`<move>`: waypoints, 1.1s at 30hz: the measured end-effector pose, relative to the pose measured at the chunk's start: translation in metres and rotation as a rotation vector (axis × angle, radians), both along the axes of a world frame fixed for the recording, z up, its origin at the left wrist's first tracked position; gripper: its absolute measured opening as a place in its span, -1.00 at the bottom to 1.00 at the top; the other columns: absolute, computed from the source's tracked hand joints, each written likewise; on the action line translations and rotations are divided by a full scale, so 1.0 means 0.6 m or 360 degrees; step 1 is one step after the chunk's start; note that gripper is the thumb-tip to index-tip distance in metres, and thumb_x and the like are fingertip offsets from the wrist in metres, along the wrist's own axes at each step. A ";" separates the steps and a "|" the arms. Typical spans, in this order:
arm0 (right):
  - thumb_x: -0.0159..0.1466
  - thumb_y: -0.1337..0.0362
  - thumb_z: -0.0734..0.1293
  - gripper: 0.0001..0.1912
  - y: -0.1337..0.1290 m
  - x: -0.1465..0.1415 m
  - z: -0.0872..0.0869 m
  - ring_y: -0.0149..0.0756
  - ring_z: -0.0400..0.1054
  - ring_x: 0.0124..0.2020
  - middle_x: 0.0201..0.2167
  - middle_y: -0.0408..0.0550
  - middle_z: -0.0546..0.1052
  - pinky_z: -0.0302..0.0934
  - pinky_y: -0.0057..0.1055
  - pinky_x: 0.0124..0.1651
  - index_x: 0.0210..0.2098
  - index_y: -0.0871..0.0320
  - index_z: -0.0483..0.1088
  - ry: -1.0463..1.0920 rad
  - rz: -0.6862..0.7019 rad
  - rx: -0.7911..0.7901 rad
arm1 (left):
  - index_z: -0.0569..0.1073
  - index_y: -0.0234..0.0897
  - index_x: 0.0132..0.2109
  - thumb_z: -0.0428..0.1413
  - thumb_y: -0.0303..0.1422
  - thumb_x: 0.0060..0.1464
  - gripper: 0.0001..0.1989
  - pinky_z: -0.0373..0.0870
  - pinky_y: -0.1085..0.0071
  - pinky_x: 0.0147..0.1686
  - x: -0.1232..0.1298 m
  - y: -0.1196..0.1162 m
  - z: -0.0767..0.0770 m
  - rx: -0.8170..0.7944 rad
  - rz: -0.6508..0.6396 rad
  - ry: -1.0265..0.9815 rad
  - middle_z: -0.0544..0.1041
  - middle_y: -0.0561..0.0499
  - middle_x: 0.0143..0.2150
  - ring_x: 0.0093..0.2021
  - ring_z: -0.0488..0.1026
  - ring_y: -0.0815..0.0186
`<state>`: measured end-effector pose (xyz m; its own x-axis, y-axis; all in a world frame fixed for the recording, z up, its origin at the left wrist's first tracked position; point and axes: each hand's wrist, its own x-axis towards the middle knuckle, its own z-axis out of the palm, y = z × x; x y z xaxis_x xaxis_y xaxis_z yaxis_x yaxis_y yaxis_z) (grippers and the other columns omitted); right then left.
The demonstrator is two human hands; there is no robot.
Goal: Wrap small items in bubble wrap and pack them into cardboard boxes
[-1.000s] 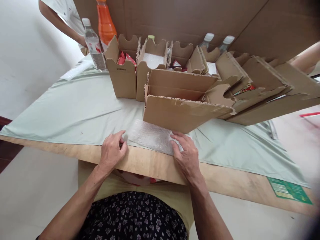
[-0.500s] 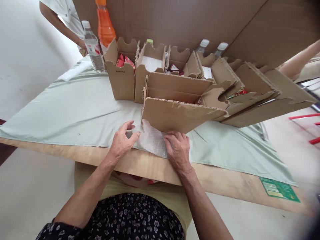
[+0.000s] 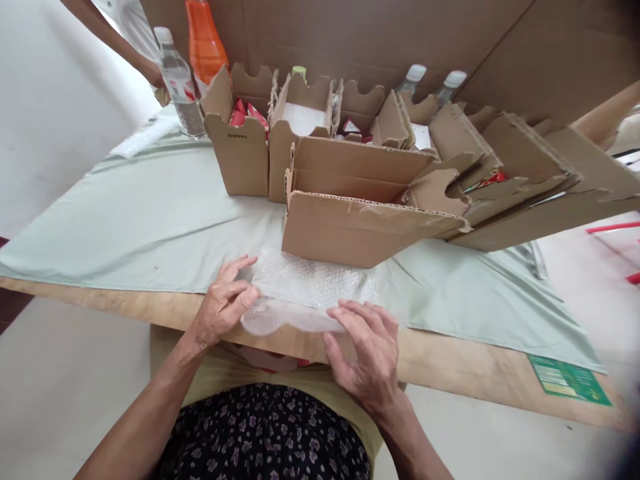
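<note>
Pale green cloth [image 3: 135, 240] under bubble wrap [image 3: 315, 283]

Just below centre frame, the wrap lay flat, its near edge over the bare wooden table edge [image 3: 450, 343]. At its left end, the left hand [image 3: 223, 303] had thumb and forefinger parted; whether it pinched anything could not be told. At lower right, the right hand [image 3: 361, 340] touched the wrap, thumb spread wide from its fingers. An open carton [image 3: 350, 230] stood just above; an orange bottle [image 3: 206, 47] stood upper left.
</note>
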<state>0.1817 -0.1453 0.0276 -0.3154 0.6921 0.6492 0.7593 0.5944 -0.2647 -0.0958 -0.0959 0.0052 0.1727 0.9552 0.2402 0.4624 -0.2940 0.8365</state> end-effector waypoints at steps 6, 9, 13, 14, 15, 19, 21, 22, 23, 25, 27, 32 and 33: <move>0.41 0.28 0.36 -0.88 -0.044 0.005 0.021 -0.24 0.49 -0.29 -0.27 -0.07 0.64 0.31 -0.24 -0.16 -0.07 0.14 0.42 -0.0150 0.0304 -0.0568 | 0.63 -0.18 -0.34 0.16 -0.27 0.21 -0.80 0.35 -0.24 0.31 -0.001 -0.005 -0.018 0.0088 -0.0039 0.0313 0.56 -0.20 0.23 0.36 0.38 -0.12; 0.47 0.24 0.30 -0.87 -0.048 0.016 0.037 -0.25 0.53 -0.27 -0.25 -0.07 0.65 0.39 -0.28 -0.19 -0.07 0.12 0.46 0.0002 0.0265 -0.0668 | 0.64 -0.22 -0.20 0.15 -0.28 0.23 -0.81 0.42 -0.20 0.25 0.009 -0.005 -0.013 0.0237 0.0169 0.0346 0.53 -0.26 0.23 0.29 0.45 -0.09; 0.50 0.21 0.26 -0.81 -0.033 0.026 0.058 -0.26 0.61 -0.17 -0.17 -0.06 0.69 0.47 -0.32 -0.15 -0.03 0.09 0.50 0.0141 0.0098 -0.0782 | 0.62 -0.25 -0.08 0.14 -0.36 0.26 -0.82 0.43 -0.13 0.27 0.035 -0.015 0.008 0.0497 0.0332 0.0417 0.49 -0.25 0.27 0.28 0.45 -0.04; 0.50 0.21 0.26 -0.80 -0.025 0.023 0.061 -0.25 0.61 -0.16 -0.15 -0.05 0.69 0.48 -0.31 -0.12 -0.02 0.08 0.51 0.0136 0.0088 -0.0792 | 0.61 -0.24 -0.07 0.14 -0.39 0.27 -0.83 0.42 -0.12 0.28 0.044 -0.019 0.013 0.0565 0.0293 0.0447 0.49 -0.24 0.27 0.30 0.44 -0.03; 0.50 0.22 0.25 -0.79 -0.016 0.017 0.060 -0.22 0.61 -0.12 -0.12 -0.03 0.69 0.49 -0.28 -0.08 0.00 0.09 0.51 0.0115 0.0084 -0.0778 | 0.60 -0.24 -0.06 0.13 -0.41 0.27 -0.83 0.40 -0.11 0.30 0.054 -0.024 0.016 0.0619 0.0229 0.0484 0.49 -0.22 0.27 0.32 0.42 -0.03; 0.45 0.29 0.27 -0.67 0.023 -0.021 0.034 -0.02 0.51 0.15 0.15 0.12 0.59 0.45 -0.05 0.17 0.17 0.14 0.47 -0.0150 0.0074 -0.0648 | 0.54 -0.25 0.13 0.11 -0.44 0.28 -0.69 0.36 -0.11 0.33 0.084 -0.036 0.005 0.0575 -0.0064 0.0714 0.47 -0.24 0.33 0.40 0.34 -0.07; 0.41 0.31 0.31 -0.58 0.037 -0.034 0.010 0.07 0.42 0.26 0.28 0.18 0.49 0.42 0.02 0.19 0.24 0.16 0.43 -0.0358 0.0048 -0.0654 | 0.46 -0.31 0.25 0.13 -0.39 0.27 -0.57 0.34 -0.16 0.34 0.086 -0.037 -0.009 0.0451 -0.0125 0.0854 0.44 -0.29 0.36 0.41 0.32 -0.13; 0.40 0.30 0.33 -0.56 0.041 -0.034 -0.003 0.10 0.39 0.29 0.31 0.20 0.46 0.42 0.04 0.18 0.25 0.17 0.42 -0.0444 0.0022 -0.0664 | 0.43 -0.33 0.29 0.14 -0.36 0.27 -0.54 0.32 -0.18 0.34 0.083 -0.037 -0.015 0.0398 -0.0138 0.0917 0.43 -0.31 0.37 0.42 0.31 -0.15; 0.40 0.29 0.33 -0.56 0.041 -0.030 -0.016 0.13 0.37 0.30 0.32 0.22 0.45 0.41 0.05 0.18 0.24 0.18 0.42 -0.0508 -0.0005 -0.0670 | 0.42 -0.35 0.30 0.15 -0.32 0.28 -0.52 0.30 -0.20 0.36 0.078 -0.036 -0.020 0.0359 -0.0148 0.0972 0.42 -0.32 0.38 0.42 0.29 -0.17; 0.41 0.26 0.33 -0.59 0.035 -0.010 -0.039 0.13 0.36 0.31 0.33 0.22 0.44 0.38 0.06 0.20 0.22 0.20 0.44 -0.0547 -0.0053 -0.0652 | 0.43 -0.36 0.30 0.14 -0.28 0.30 -0.52 0.25 -0.19 0.39 0.064 -0.035 -0.028 0.0333 -0.0169 0.1039 0.39 -0.32 0.41 0.45 0.26 -0.17; 0.44 0.23 0.29 -0.63 0.022 0.020 -0.056 0.09 0.36 0.31 0.32 0.17 0.46 0.36 0.02 0.20 0.20 0.18 0.45 -0.0482 -0.0096 -0.0591 | 0.44 -0.37 0.29 0.12 -0.26 0.31 -0.52 0.24 -0.17 0.40 0.050 -0.035 -0.031 0.0365 -0.0188 0.1042 0.38 -0.32 0.42 0.45 0.26 -0.15; 0.50 0.21 0.24 -0.74 0.010 0.083 -0.058 -0.08 0.48 0.12 0.09 0.04 0.62 0.33 -0.13 0.10 0.01 0.13 0.53 -0.0226 -0.0240 -0.0429 | 0.46 -0.35 0.24 0.10 -0.25 0.31 -0.57 0.30 -0.21 0.36 0.039 -0.034 -0.033 0.0456 -0.0180 0.0951 0.41 -0.34 0.38 0.41 0.31 -0.15; 0.50 0.22 0.24 -0.75 0.016 0.086 -0.054 -0.10 0.50 0.08 0.04 0.03 0.64 0.32 -0.15 0.09 -0.01 0.13 0.53 -0.0204 -0.0269 -0.0401 | 0.47 -0.35 0.23 0.11 -0.26 0.31 -0.58 0.32 -0.22 0.34 0.039 -0.034 -0.033 0.0477 -0.0169 0.0927 0.42 -0.34 0.37 0.40 0.32 -0.16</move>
